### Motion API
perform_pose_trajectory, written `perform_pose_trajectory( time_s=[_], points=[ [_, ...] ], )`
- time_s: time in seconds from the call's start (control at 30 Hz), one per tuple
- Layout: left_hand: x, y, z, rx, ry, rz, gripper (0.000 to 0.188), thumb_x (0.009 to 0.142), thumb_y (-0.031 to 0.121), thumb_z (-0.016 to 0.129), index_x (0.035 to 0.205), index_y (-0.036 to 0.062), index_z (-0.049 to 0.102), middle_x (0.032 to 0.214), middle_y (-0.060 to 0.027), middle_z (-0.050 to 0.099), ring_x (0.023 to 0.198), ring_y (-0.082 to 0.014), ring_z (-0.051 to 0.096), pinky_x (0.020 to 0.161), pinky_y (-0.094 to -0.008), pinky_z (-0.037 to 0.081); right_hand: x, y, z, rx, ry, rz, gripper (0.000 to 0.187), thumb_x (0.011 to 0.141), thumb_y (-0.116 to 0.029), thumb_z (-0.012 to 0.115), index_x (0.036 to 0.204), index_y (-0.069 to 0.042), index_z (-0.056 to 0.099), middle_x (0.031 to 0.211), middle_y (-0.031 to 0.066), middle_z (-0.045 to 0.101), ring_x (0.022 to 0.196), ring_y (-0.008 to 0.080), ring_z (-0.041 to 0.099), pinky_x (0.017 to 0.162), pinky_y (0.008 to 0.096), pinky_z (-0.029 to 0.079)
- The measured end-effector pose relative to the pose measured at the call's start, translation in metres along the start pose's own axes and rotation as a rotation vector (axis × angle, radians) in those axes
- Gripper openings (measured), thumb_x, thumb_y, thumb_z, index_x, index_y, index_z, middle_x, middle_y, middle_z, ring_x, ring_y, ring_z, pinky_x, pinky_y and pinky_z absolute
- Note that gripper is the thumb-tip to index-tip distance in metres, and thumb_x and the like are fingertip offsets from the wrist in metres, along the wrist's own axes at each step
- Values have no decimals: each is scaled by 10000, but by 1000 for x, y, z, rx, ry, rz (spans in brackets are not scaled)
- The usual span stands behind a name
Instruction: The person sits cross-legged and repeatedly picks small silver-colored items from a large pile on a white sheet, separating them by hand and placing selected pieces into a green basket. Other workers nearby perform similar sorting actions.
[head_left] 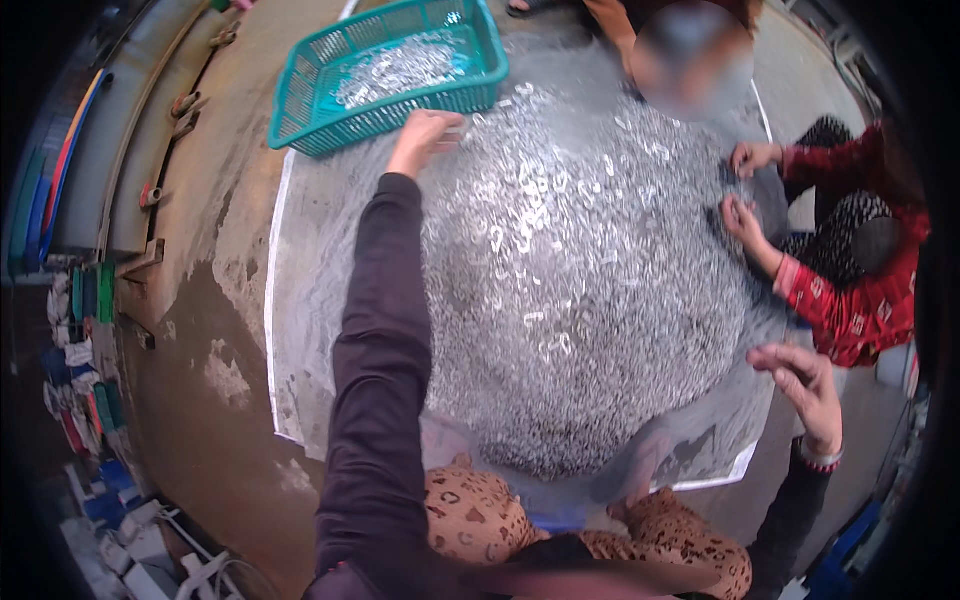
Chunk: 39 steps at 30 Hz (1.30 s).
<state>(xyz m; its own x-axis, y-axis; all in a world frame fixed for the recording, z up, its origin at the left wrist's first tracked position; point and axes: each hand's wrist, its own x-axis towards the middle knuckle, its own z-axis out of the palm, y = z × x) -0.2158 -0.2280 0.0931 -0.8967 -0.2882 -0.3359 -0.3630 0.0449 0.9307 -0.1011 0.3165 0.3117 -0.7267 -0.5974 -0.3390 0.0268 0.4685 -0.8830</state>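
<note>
A wide mound of small silvery pieces (pixel 600 300) spreads over the floor in front of me; brighter, loop-shaped pieces (pixel 530 215) lie scattered on it. What kind they are I cannot make out. At the far left stands a teal plastic basket (pixel 380 115) with a layer of similar shiny loops (pixel 405 70) inside. Beside its near right corner is my left hand (pixel 428 138), fingers stretched to the right, with no held thing plainly visible. My right hand (pixel 805 395) is raised at the mound's right side, thumb and fingers apart, holding nothing.
A person in red patterned sleeves (pixel 830 305) works with both hands at the mound's right edge. Another person (pixel 615 35) reaches in from the far side. A pale sheet (pixel 310 300) lies under the mound. Metal beams (pixel 110 130) run along the left.
</note>
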Motion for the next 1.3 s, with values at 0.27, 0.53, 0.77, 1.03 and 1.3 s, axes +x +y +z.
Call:
perform_pose_trajectory(
  time_s=[0.27,0.53,0.77,1.03,1.3],
  points=[
    [-198,-48,81,455,-881,-11,238,875,212,614,1036,42,655,1012,-58,664,851,-132,628,723,-296,504,58,125,23,-102,-241,28,483,938,-171,509,1398,-101,383,925,59,649,766,85,571,613,230,487],
    [-230,-141,188,886,-441,705,379,723,26,674,1096,41,606,1019,-166,592,968,-328,574,840,-416,484,161,250,136,-1218,233,-49,701,783,-8,527,1429,-109,274,1475,147,268,1351,377,265,1022,549,326],
    [-252,-163,201,1187,-611,672,421,732,31,686,1140,65,591,988,-124,605,929,-268,602,820,-346,513,126,267,210,-943,134,-443,541,732,-8,559,1269,-59,505,1368,141,435,1261,336,401,1066,419,321],
    [-269,-130,152,316,-484,-178,645,744,-53,673,1330,106,457,929,-66,660,843,-142,629,778,-284,508,44,224,211,-342,-336,-449,315,718,6,569,1009,-70,663,991,108,656,1042,265,570,976,403,387],
    [-260,-127,160,229,-620,-210,437,797,92,700,1213,96,568,897,-33,683,885,-136,627,828,-301,484,97,224,170,-426,-3,-278,410,826,-40,540,1233,-83,532,1165,141,589,1098,284,546,921,453,436]
  ],
)
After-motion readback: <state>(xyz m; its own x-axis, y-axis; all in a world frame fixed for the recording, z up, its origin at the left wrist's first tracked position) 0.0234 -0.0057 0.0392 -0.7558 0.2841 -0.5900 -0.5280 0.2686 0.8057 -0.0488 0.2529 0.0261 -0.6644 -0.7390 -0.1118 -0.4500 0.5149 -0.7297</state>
